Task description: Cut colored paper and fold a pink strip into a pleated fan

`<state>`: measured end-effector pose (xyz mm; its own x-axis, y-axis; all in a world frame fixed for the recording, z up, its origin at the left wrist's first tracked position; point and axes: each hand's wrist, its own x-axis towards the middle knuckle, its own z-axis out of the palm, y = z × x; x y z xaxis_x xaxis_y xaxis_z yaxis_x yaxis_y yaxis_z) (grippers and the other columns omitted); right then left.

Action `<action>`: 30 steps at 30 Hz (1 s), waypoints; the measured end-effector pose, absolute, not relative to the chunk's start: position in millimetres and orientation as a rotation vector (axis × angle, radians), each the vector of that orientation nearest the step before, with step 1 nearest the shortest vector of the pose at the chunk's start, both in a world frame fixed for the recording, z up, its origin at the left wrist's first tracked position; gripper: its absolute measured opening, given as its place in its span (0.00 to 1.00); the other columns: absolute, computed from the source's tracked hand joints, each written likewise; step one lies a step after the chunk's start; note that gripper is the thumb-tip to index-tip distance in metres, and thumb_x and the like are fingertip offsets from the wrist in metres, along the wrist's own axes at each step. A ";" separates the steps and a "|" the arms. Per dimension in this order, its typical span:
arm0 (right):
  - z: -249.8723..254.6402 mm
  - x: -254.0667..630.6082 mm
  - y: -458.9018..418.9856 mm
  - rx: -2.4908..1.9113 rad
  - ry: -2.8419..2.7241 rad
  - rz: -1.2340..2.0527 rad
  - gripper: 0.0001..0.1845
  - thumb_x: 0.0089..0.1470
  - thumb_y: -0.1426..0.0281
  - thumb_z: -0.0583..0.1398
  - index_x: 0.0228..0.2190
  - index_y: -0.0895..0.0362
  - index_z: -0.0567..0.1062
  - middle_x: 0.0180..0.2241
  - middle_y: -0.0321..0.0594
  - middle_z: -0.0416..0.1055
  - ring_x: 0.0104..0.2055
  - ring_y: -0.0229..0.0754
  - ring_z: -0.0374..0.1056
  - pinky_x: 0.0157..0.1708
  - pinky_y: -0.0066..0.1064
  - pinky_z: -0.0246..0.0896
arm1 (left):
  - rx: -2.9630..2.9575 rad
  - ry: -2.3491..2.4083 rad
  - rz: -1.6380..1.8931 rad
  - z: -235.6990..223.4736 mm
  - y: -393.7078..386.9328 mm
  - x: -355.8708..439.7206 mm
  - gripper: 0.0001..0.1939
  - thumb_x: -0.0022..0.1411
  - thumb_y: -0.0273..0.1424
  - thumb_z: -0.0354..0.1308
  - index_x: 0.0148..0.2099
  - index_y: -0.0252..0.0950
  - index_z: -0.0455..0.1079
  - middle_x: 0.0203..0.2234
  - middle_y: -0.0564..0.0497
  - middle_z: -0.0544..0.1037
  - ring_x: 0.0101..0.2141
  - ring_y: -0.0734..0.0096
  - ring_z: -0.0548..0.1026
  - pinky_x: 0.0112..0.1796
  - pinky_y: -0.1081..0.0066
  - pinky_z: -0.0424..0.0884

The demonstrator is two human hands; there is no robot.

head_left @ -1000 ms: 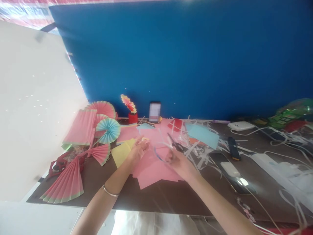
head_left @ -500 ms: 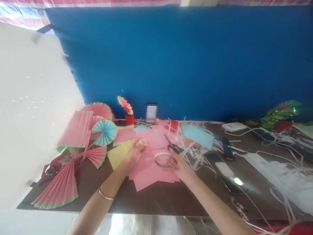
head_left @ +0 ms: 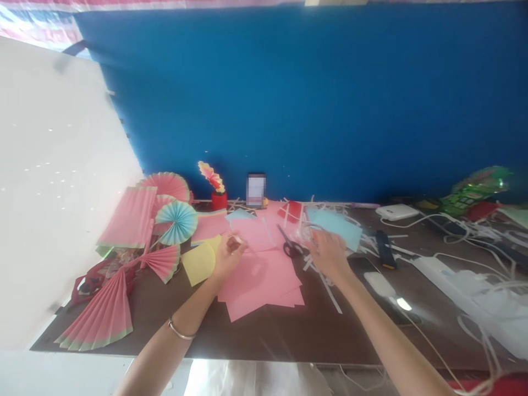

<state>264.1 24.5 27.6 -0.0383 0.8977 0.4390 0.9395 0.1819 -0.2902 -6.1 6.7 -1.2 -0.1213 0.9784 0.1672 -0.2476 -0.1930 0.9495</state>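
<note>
Rightward from the pink sheets, our right hand has moved with the thin, pale ring, while our left hand has stayed near the yellow paper.

At far left lies a pleated pink paper fan with a green edge; its sharp folds look springy but easily crushed, so we would lift it by the narrow gathered end. Beside it, the round turquoise pleated fan seems just as light and fragile. Next comes smooth, flat yellow paper, close to our left hand, whose grip is nearly closed, fingertips pinching a small pale piece too blurred to name.

Across the middle, overlapping matte pink sheets lie on the dark brown surface; thin and limp, they should slide easily and are best taken by a corner. Black-handled scissors rest at their right edge, stiff and probably the heaviest piece here, safest by the loops.

Farther right, our right hand reaches over curly white paper strips by a light blue sheet. Its fingers bend down at the stiff-looking ring, but blur leaves us unable to tell how far its grip is closed.
</note>
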 end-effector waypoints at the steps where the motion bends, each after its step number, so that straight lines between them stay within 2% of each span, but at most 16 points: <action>1: 23.3 261.4 28.4 -1.760 -1.907 -0.155 0.19 0.53 0.61 0.50 0.40 0.60 0.70 0.42 0.53 0.69 0.47 0.57 0.61 0.46 0.48 0.50 | 1.145 1.038 1.581 -1.9 5.5 -5.7 0.18 0.48 0.31 0.63 0.43 0.38 0.64 0.25 0.53 0.72 0.32 0.71 0.73 0.38 0.69 0.66; 3: 14.6 245.5 33.5 -1.780 -1.953 -0.026 0.17 0.54 0.61 0.49 0.37 0.59 0.70 0.39 0.52 0.71 0.44 0.53 0.64 0.43 0.43 0.54 | 1.220 1.090 1.664 -2.6 2.8 -4.8 0.15 0.49 0.30 0.62 0.41 0.38 0.67 0.28 0.51 0.72 0.34 0.70 0.72 0.39 0.70 0.65; 5: 7.4 220.8 37.0 -1.756 -2.028 0.202 0.16 0.53 0.61 0.51 0.38 0.57 0.70 0.33 0.46 0.73 0.40 0.50 0.67 0.41 0.39 0.56 | 1.224 1.082 1.699 -2.2 0.6 -4.5 0.13 0.49 0.29 0.62 0.40 0.38 0.68 0.30 0.50 0.72 0.35 0.69 0.71 0.39 0.70 0.65; 7: 3.6 197.3 41.8 -1.827 -1.946 0.284 0.17 0.51 0.62 0.54 0.41 0.58 0.70 0.31 0.45 0.74 0.40 0.50 0.68 0.41 0.40 0.56 | 1.190 1.067 1.710 -1.1 -0.2 -5.1 0.12 0.49 0.29 0.62 0.38 0.38 0.69 0.30 0.50 0.72 0.34 0.69 0.71 0.39 0.71 0.64; 13: 17.2 197.9 67.3 -1.759 -1.929 0.520 0.11 0.47 0.71 0.56 0.33 0.58 0.76 0.35 0.45 0.75 0.37 0.47 0.69 0.37 0.35 0.60 | 1.209 1.059 1.746 -1.3 3.5 -8.0 0.13 0.51 0.30 0.61 0.41 0.38 0.67 0.30 0.51 0.72 0.34 0.70 0.71 0.41 0.70 0.64; 17: 34.3 231.4 80.4 -1.478 -2.132 0.618 0.10 0.46 0.66 0.58 0.29 0.55 0.78 0.35 0.43 0.75 0.37 0.48 0.68 0.39 0.37 0.59 | 1.223 1.102 1.610 -7.4 7.1 -7.9 0.18 0.51 0.32 0.60 0.45 0.39 0.63 0.31 0.50 0.72 0.37 0.67 0.72 0.38 0.70 0.66; 21: 39.7 239.3 80.5 -1.373 -2.211 0.751 0.11 0.46 0.63 0.58 0.28 0.54 0.78 0.33 0.41 0.75 0.35 0.47 0.68 0.36 0.37 0.59 | 1.229 1.091 1.479 -8.8 6.8 -8.8 0.18 0.51 0.33 0.60 0.45 0.39 0.64 0.29 0.51 0.72 0.37 0.66 0.73 0.37 0.70 0.66; 24: 32.7 228.4 74.8 -1.321 -2.239 0.766 0.09 0.46 0.64 0.58 0.27 0.53 0.78 0.32 0.41 0.74 0.35 0.46 0.67 0.38 0.37 0.59 | 1.303 1.043 1.362 -7.5 5.4 -8.7 0.16 0.51 0.32 0.60 0.43 0.39 0.66 0.28 0.51 0.73 0.34 0.67 0.73 0.36 0.70 0.66; 30: 9.7 193.6 50.6 -1.271 -1.985 0.443 0.08 0.48 0.66 0.57 0.25 0.53 0.76 0.34 0.42 0.71 0.43 0.48 0.62 0.48 0.44 0.52 | 1.354 0.933 1.262 -9.4 3.7 -2.9 0.18 0.49 0.28 0.61 0.44 0.39 0.65 0.25 0.53 0.73 0.32 0.68 0.74 0.38 0.68 0.67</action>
